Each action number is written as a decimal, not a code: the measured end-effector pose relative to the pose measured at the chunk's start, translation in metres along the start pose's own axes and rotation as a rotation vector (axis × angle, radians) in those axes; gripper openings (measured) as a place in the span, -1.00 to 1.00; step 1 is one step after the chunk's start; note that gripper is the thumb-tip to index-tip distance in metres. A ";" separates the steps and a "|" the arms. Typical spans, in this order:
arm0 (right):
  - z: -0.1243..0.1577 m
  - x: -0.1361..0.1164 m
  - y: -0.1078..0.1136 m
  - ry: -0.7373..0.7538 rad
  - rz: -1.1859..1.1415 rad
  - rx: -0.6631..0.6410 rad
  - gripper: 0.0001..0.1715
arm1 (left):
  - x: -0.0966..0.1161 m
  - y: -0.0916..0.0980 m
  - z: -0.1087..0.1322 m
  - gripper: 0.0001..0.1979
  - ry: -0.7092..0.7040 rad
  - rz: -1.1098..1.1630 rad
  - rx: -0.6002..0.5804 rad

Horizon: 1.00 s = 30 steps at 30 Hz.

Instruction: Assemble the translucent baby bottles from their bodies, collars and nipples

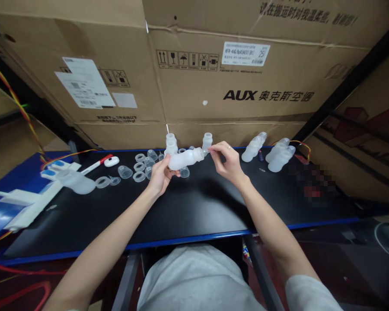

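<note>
My left hand (160, 175) is wrapped round the base of a translucent white bottle (184, 159), held sideways above the black table (194, 207). My right hand (227, 162) pinches at the bottle's neck end, fingers closed on a small clear part there that I cannot make out. Two more bottles (170, 144) stand upright just behind the hands, near the cardboard boxes.
Several clear rings and caps (139, 166) lie left of my hands, with a red-and-white pen (99, 164) and a bottle on its side (79, 182). Finished-looking bottles (253, 147) lie in groups at the right. Large cardboard boxes (233, 86) wall the back. Wires (19, 108) run at the left.
</note>
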State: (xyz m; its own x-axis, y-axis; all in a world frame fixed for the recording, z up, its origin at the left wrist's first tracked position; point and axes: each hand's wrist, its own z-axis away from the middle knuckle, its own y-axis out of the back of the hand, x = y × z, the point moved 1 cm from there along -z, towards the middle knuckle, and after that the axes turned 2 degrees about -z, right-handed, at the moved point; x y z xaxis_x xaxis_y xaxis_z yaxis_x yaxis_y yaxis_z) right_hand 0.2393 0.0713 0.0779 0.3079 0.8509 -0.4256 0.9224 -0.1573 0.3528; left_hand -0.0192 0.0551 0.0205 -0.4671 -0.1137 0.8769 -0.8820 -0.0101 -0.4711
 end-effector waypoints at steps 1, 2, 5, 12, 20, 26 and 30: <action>0.001 0.001 0.000 0.005 0.045 -0.024 -0.78 | 0.000 0.000 0.000 -0.45 0.007 -0.003 -0.005; 0.002 0.001 0.001 0.001 0.085 -0.049 -0.77 | 0.000 0.000 0.001 -0.46 0.013 -0.006 -0.010; 0.004 0.004 0.001 -0.020 0.183 -0.101 -0.73 | -0.001 0.000 0.002 -0.48 0.027 -0.018 -0.024; 0.005 0.005 -0.002 -0.041 0.200 -0.085 -0.66 | 0.000 -0.001 0.005 -0.45 0.008 -0.042 -0.063; 0.006 -0.001 -0.005 -0.240 -0.045 -0.094 -0.42 | 0.002 -0.001 0.004 -0.42 -0.009 -0.055 -0.064; 0.008 0.001 -0.005 -0.204 -0.145 -0.232 -0.30 | 0.005 -0.002 0.003 -0.48 0.002 -0.035 -0.021; 0.007 -0.003 -0.005 -0.125 -0.154 -0.324 -0.44 | 0.007 0.001 0.003 -0.47 -0.005 -0.067 -0.027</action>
State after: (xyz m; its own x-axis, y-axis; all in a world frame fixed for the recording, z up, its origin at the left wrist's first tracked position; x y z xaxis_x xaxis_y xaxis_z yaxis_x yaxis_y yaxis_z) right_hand 0.2353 0.0663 0.0713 0.2155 0.7815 -0.5855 0.8449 0.1514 0.5130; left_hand -0.0226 0.0513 0.0258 -0.4064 -0.1186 0.9060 -0.9128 0.0090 -0.4083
